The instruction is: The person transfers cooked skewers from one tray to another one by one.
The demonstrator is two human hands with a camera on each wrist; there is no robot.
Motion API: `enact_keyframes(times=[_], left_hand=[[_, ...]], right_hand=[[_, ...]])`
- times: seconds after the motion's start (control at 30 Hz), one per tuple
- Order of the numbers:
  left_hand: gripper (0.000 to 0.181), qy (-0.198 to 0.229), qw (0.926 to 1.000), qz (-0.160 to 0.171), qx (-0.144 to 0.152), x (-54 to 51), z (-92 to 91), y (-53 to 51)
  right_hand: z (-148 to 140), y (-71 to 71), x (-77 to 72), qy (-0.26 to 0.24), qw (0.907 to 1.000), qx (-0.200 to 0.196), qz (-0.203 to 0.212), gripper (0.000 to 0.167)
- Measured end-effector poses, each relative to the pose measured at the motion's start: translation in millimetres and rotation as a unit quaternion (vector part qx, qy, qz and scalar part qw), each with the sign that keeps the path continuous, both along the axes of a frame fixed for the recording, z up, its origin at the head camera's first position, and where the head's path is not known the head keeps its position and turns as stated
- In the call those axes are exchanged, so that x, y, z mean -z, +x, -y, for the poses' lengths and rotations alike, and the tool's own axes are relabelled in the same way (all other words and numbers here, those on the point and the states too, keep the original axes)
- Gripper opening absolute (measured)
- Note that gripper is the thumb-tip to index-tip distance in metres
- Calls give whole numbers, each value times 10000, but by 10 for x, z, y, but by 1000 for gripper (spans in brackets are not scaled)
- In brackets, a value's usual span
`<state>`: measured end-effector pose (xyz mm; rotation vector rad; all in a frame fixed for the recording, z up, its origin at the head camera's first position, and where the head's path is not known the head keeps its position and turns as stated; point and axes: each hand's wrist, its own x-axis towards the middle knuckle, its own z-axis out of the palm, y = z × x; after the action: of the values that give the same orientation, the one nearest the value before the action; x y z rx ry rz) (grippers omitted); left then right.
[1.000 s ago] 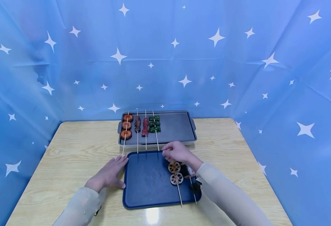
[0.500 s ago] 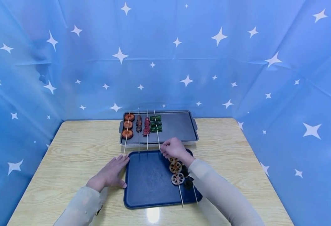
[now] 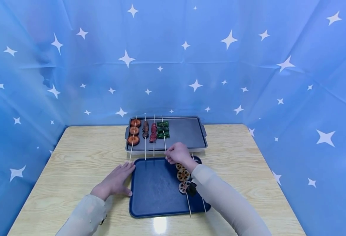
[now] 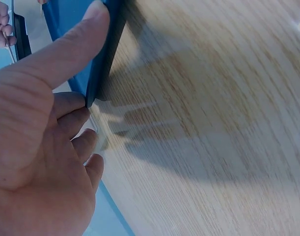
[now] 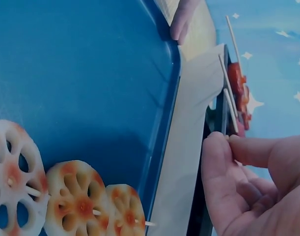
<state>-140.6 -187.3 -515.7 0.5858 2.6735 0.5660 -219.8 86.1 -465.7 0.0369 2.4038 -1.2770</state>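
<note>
Skewer point(image 3: 163, 129), green, beyond right hand point(image 3: 177, 153), end pinched

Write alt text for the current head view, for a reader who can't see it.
A person's right hand pinches the stick of a green skewer on a dark griddle with three other skewers. The left hand touches the left edge of a blue tray, which holds a skewer of holed slices and a second skewer partly hidden by the right arm.
</note>
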Motion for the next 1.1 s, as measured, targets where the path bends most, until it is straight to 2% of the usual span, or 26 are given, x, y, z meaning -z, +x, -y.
enact_keyframes(times=[0.37,0.6,0.87,1.1], left_hand=[[103,-63,10000,-36,-18,-11,3,-2],[103,-44,10000,-84,-8,-5,-19,9],[103,-130,9998,18,-115,-27,-36,11],[103,-177,9997,38,-153,11,-36,8]], right_hand=[[-4,-26,-72,-118,9998,101,-117,23],[-6,-18,-63,-209,9994,255,-117,20],[3,-27,-91,-496,9983,292,46,20],[-30,-30,-82,-499,9984,273,65,20]])
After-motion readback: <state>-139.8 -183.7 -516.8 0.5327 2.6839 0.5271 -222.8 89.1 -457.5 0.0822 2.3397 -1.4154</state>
